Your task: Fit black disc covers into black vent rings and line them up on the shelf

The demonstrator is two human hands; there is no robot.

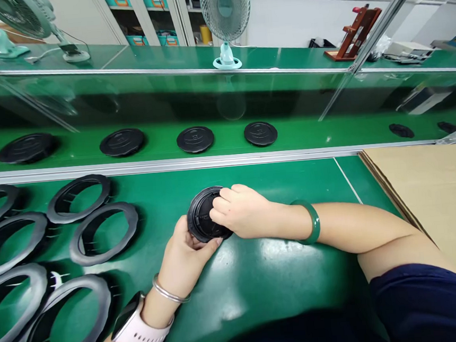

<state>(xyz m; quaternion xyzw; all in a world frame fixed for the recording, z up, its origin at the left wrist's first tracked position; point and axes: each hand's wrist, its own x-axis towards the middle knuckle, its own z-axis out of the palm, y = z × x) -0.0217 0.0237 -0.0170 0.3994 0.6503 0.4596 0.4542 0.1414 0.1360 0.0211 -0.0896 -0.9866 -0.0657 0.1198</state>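
Holds a round, black, ridged plastic part (200, 216) tilted over the glossy green tabletop (287, 299), with thumb and fingers of the left hand (188, 257) closed around its lower left rim. Has the curled fingers of the right hand (243, 212) against the part's inner face, but cannot tell whether pinching anything there. Works between large, hollow, dark grey rings (101, 304) on the left and flat brown cardboard (433, 190) on the right, before a row of flat black discs (195, 139).

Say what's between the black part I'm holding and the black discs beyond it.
In the head view: green tabletop, then a silver rail, then a green strip.
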